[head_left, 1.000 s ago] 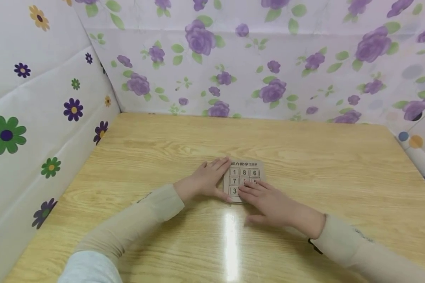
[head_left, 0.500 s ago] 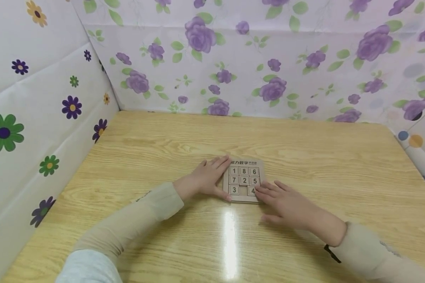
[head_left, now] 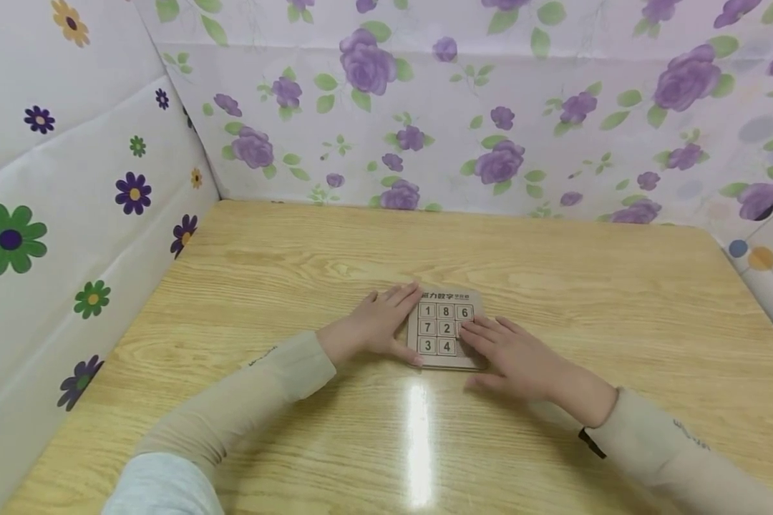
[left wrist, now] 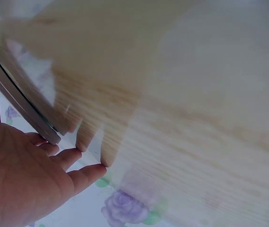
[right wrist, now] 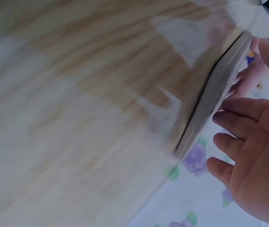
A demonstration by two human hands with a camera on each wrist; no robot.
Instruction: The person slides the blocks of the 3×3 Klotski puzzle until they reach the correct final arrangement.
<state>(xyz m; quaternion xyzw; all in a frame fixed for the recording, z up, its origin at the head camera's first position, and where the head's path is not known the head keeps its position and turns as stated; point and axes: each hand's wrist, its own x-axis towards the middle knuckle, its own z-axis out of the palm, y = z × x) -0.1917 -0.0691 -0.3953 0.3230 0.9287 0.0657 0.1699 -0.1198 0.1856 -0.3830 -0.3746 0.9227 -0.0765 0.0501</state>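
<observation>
A flat sliding number puzzle (head_left: 449, 362) lies on the table, its tiles in rows. The top row reads 1, 8, 6; 7 and 2 show in the middle row, and 3 and 4 in the bottom row. My left hand (head_left: 383, 325) rests along the puzzle's left edge, fingers extended near the top corner and thumb at the lower corner. My right hand (head_left: 518, 361) has its fingertips on the right end of the middle row, covering the tile there. The bottom right slot looks bare. In the right wrist view, the right fingers (right wrist: 229, 142) are nearly straight beside the puzzle's edge.
The wood-grain table (head_left: 283, 257) extends around the puzzle, with a bright reflection in front. A purple-flowered cloth (head_left: 425, 107) hangs behind the table, and a cloth with multicoloured flowers (head_left: 90, 214) covers the left side.
The 4 tile has slid left from the bottom right slot into the middle bottom slot. My right hand has moved from the bottom row up to the middle row; my left hand stays put.
</observation>
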